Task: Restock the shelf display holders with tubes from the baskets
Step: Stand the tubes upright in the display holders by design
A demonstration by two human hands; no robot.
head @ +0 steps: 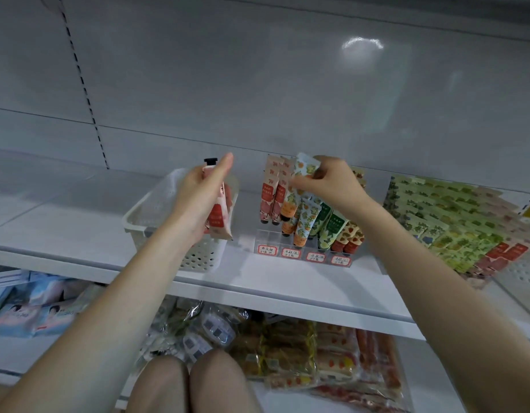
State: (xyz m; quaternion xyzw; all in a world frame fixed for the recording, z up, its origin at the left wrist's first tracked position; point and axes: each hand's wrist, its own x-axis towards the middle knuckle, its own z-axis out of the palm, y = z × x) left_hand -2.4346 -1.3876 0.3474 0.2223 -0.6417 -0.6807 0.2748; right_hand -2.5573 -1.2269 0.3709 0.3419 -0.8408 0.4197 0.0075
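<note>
Shelf (64, 222): white, it carries both baskets and the holder; I look at it from below and in front.
Right basket (523, 272): at the far right, heaped with green and red tubes (454, 216).
Left basket (198, 257): white with holes, just beside the holder on its left; I cannot tell what is inside.
Holder (266, 236): clear, with four labelled rows, between the baskets; tubes stand in every row, cap down.
Left hand (198, 201): raised above the left basket; its fingers (225, 166) wrap a pink tube (219, 216), black cap up.
Right hand (332, 183): over the back of the holder; its fingers (301, 183) pinch narrow on the top end of a flowered tube (304, 166).
Flowered tube: it leans in the second row, among the other orange-flowered tubes; I cannot see if its cap sits in a slot.
Step in hand: I judge I am seating the flowered tube in its row.
Next move: push it down until it stands, let go, then turn the pink tube cap down and bring it to the pink row at the left end.
Care: the front tubes lean, so I should lower straight and not knock them.
</note>
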